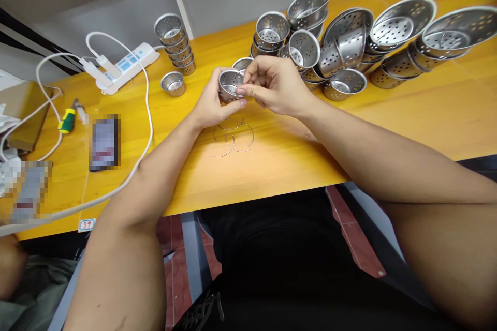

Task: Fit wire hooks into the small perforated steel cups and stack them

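My left hand (213, 98) is closed around a small perforated metal cup (229, 84), its open mouth tilted toward me. At the right side of that cup's rim, the thumb and fingers of my right hand (267, 85) are pinched together. Whatever those fingertips hold, if anything, is too small to make out. Several thin curved wires (234, 137) lie on the table just below the held cup. Right behind it, another metal cup (242, 63) is partly hidden by my hands.
Stacked perforated cups (176, 44) and a single cup (173, 84) stand at left; more stacks (345, 44) fill the back right. A power strip (128, 68) with a white cable, a phone (104, 144) and a green-yellow screwdriver (67, 120) lie left. A person's arm (11, 266) shows lower left.
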Motion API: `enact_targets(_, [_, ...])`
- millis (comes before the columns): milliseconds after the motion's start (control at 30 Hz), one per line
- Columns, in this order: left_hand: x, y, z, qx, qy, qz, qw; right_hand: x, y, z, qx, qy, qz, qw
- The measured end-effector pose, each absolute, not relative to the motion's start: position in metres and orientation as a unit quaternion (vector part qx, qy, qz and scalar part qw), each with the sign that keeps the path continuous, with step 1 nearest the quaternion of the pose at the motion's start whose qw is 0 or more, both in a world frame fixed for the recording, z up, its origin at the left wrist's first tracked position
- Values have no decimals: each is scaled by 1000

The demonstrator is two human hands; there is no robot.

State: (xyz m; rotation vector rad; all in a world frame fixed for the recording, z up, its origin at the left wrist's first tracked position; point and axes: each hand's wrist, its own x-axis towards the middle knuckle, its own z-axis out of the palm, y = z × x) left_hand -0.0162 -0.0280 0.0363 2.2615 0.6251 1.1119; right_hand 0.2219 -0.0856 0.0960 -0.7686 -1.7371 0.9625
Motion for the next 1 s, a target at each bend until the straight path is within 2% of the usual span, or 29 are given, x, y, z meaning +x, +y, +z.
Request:
enact_targets(267, [-16, -28, 37, 838, 239, 414, 262, 224, -84, 91, -313, -738, 364, 474])
enact_targets(433, [-17, -20, 30, 826, 244, 445, 246, 232, -85, 92, -342, -769, 238, 484])
enact_targets(567, [-19, -14, 27, 824, 244, 456, 232, 237, -85, 95, -340, -806, 166, 454])
enact_targets(1000, [-20, -10, 25, 826, 244, 457, 222, 235, -86, 88, -331, -820, 148, 443])
